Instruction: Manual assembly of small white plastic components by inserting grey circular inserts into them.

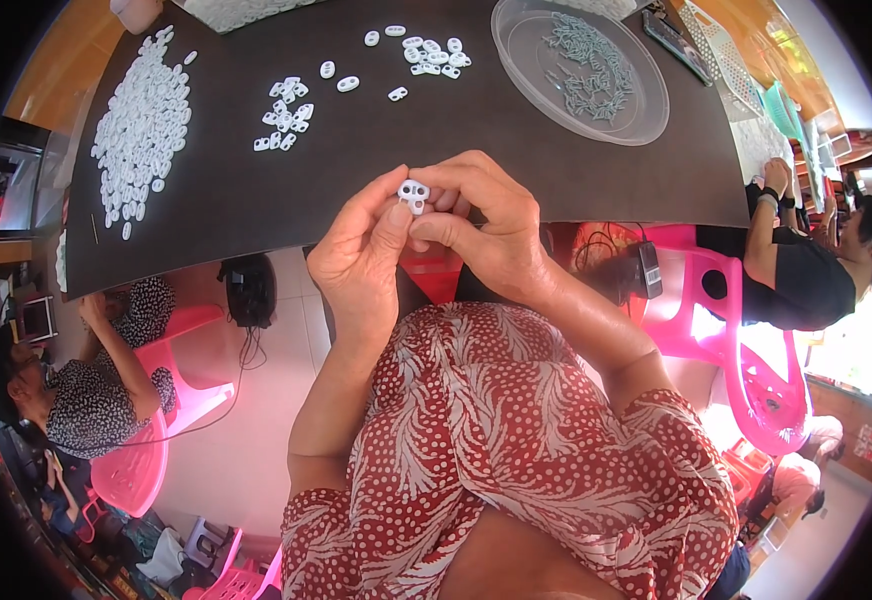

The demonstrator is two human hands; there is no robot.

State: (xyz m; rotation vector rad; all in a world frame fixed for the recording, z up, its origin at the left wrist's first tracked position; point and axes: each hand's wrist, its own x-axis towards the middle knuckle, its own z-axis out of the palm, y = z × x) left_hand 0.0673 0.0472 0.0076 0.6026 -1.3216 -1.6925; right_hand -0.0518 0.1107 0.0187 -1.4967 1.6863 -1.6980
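Above the table's near edge, my left hand (pixel 361 255) and my right hand (pixel 496 220) meet fingertip to fingertip. Between them is a small white plastic piece with dark round holes (pixel 413 190), pinched by the thumbs and forefingers of both. Whether it is one part or two joined cannot be made out. Beyond my hands lie a group of white pieces (pixel 284 118) and another cluster of white oval pieces (pixel 434 57), with a few loose ones near them. A big heap of white ovals (pixel 141 130) spreads at the left.
A clear round tray (pixel 521 65) holding many small grey-green pins (pixel 596 75) stands at the far right of the dark table (pixel 226 205). Behind it are a dark handheld device (pixel 676 46) and a white perforated basket (pixel 722 55). People sit at both sides; a pink chair (pixel 691 335) is at right.
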